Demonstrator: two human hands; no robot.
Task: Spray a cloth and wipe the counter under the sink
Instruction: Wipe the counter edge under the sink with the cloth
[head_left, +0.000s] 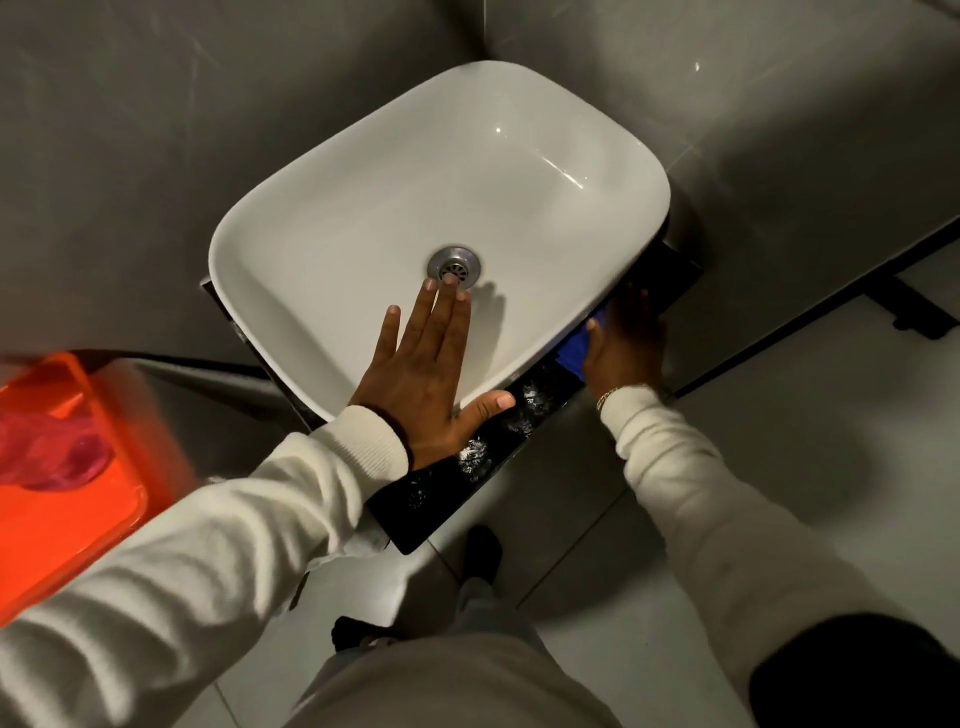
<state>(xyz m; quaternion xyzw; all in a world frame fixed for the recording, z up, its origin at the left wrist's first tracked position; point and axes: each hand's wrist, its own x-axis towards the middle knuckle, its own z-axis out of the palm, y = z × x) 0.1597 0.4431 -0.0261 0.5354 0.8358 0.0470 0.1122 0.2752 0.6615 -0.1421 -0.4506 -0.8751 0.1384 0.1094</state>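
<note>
A white basin sink (545, 171) sits on a narrow black counter (447, 483) that shows white foamy spray marks along its front strip. My left hand (426, 374) lies flat and open on the sink's near rim, fingers spread toward the metal drain (453, 264). My right hand (626, 343) presses a blue cloth (576, 351) onto the counter at the sink's right side. Most of the cloth is hidden under that hand and the basin's edge.
An orange plastic bin (67, 519) holding a pink bag (47, 452) stands at the left. Grey tiled walls surround the sink. Light floor tiles (831, 441) lie to the right, with a dark door frame (810, 322) running along them. My legs and feet are below.
</note>
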